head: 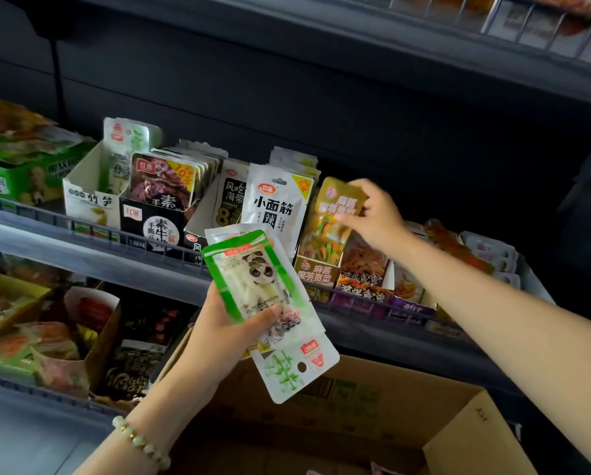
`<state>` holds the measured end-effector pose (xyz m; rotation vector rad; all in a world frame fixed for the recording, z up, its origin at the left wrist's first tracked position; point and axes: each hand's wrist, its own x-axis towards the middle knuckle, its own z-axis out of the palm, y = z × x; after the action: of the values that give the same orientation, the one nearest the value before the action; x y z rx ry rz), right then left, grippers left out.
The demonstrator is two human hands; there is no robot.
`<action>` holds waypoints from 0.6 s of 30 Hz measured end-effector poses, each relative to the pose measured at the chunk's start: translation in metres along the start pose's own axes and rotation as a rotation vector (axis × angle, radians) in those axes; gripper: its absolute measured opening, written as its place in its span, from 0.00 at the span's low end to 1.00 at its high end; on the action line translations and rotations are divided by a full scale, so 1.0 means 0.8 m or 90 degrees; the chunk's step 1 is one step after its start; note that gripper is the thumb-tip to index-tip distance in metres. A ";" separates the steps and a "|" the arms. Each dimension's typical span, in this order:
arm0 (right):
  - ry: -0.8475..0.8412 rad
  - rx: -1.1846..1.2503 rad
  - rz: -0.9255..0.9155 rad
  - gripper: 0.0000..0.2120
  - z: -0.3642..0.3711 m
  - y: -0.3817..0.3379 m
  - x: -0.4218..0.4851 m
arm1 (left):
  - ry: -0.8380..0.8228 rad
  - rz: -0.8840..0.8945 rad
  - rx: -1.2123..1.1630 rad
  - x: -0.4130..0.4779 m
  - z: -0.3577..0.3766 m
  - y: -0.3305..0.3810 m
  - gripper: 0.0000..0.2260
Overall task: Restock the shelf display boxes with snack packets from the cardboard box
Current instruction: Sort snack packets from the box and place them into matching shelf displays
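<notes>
Head view: cardboard box (465, 437) partly off-frame.

Pale bead bracelet (142, 444); dark back panel (321, 108) (thin cable (58, 80), perhaps, at left); wire rack (540, 29) top right.

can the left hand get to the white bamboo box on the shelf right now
Probably yes. The white box stands open-topped at the front of the shelf, with nothing between it and the left hand. That hand grips packets, so it could drop them in, not grab more.
</notes>
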<state>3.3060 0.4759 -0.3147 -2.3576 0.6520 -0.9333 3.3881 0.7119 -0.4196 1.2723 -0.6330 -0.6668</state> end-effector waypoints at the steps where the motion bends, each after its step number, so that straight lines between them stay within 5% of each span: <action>1: -0.033 -0.033 -0.001 0.19 0.006 0.004 0.002 | -0.002 -0.002 0.000 0.000 0.001 -0.001 0.21; 8: 0.033 -0.210 -0.042 0.17 0.019 0.005 -0.004 | -0.020 -0.010 -0.016 -0.004 0.004 -0.003 0.19; 12: 0.097 -0.159 -0.103 0.12 0.015 -0.020 -0.033 | -0.046 -0.021 -0.027 -0.007 0.005 -0.002 0.15; 14: 0.045 -0.073 -0.072 0.09 0.018 -0.036 -0.062 | -0.059 -0.010 -0.029 -0.010 0.007 -0.001 0.15; 18: -0.168 0.138 0.185 0.17 0.030 -0.056 -0.129 | -0.023 0.031 -0.046 -0.018 0.016 0.005 0.16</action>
<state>3.2676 0.5782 -0.3511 -2.0755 0.7224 -0.5257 3.3694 0.7151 -0.4144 1.1777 -0.6616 -0.6677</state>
